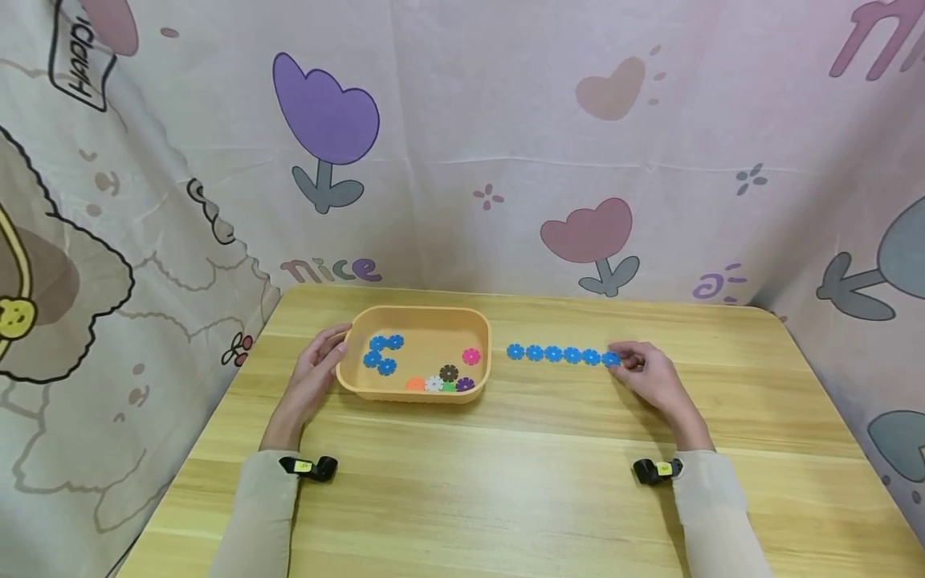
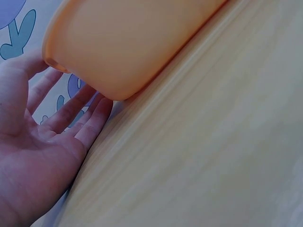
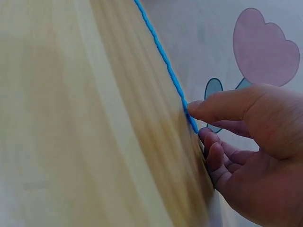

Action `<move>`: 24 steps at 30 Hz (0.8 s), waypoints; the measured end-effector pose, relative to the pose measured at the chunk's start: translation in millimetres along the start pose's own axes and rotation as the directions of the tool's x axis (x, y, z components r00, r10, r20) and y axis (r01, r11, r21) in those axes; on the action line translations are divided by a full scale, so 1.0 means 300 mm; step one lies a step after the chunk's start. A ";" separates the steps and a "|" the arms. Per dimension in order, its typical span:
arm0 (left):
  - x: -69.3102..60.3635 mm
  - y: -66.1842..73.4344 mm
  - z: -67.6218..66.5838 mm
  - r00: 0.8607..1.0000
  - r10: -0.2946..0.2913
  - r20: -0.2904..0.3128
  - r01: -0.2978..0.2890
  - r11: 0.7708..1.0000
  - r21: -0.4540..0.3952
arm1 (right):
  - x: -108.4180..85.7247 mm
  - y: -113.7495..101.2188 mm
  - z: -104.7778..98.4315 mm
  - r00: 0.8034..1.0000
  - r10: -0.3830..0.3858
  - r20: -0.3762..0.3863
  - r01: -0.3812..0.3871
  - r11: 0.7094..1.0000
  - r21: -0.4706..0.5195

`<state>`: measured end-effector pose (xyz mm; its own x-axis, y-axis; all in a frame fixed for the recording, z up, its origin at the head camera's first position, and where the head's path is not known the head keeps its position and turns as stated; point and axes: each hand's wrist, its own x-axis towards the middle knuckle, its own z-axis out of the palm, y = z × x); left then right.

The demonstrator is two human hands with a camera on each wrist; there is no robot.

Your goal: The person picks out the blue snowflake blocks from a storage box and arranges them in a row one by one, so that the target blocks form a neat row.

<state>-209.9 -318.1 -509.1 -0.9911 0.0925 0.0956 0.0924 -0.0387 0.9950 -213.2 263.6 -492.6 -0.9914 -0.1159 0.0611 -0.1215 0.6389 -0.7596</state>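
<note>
Nearest: beige cuffs [image 1: 269, 486], each with a black wrist camera [image 1: 328, 469]. Left hand [image 1: 315, 371]: fingers loosely extended, touching the outside of the left end of the orange tray [image 1: 432, 327], not wrapped round it. Right hand [image 1: 654, 375]: thumb and fingertips pinch the rightmost blue snowflake disc [image 1: 611, 360], end of the six-disc row [image 1: 553, 353] right of the tray. Inside: mixed-colour discs [image 1: 449, 373] near right, four blue discs [image 1: 378, 343] left. Floral curtain [image 1: 462, 104] beyond.
</note>
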 end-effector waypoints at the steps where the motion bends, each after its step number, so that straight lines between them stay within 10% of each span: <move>1: 0.000 0.000 0.000 1.000 -0.002 -0.002 0.002 1.000 -0.002 | -0.001 0.000 -0.001 1.000 0.000 -0.005 0.000 1.000 0.004; 24: 0.000 -0.001 0.000 1.000 -0.005 -0.005 0.005 1.000 -0.008 | -0.027 -0.231 0.040 0.987 -0.144 -0.073 0.153 0.979 0.134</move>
<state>-209.9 -318.2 -509.3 -0.9921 0.0876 0.0902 0.0864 -0.0464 0.9952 -196.1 211.2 -448.3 -0.9645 -0.1507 0.2169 -0.2638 0.5061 -0.8211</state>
